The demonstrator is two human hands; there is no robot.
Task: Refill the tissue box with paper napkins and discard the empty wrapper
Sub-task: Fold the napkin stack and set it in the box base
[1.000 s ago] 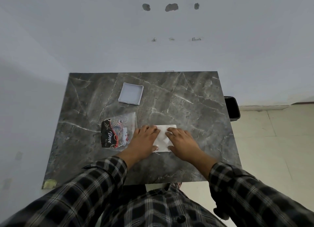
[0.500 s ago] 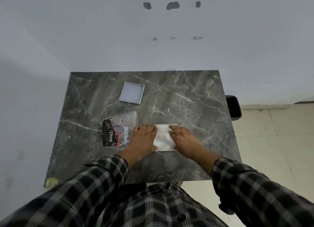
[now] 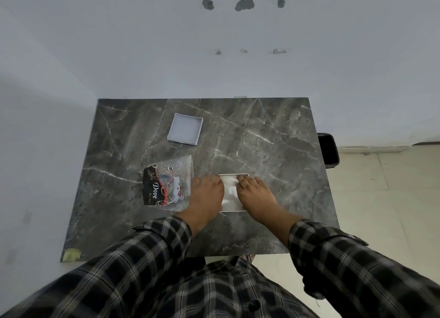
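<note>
At the near left corner of the dark marble table [image 3: 273, 132] sits a small yellowish patch [image 3: 71, 255], stuck flat to the surface. Further in, the wrapper [image 3: 166, 182] lies flat and crumpled, clear plastic with a black and red printed panel, its right edge just beside the left hand [image 3: 206, 196]. Behind it, well apart toward the wall, a shallow grey lid [image 3: 185, 130] rests on the marble with its raised rim facing up. The left hand lies palm down, fingers spread loosely and flat, covering the left side of the tissue box [image 3: 234, 174], gripping nothing that I can see. Between the two hands a strip of white paper napkins [image 3: 229, 193] shows inside the box's pale rim, near the front middle of the table. The right hand [image 3: 256, 195] mirrors the other, palm down and fingers flat, pressing on the right side of the napkins rather than closing around them. Both forearms wear dark plaid sleeves [image 3: 333, 258]. Past the table's right edge, a black bin [image 3: 328, 151] stands on the tiled floor [image 3: 381, 198] against the wall.
</note>
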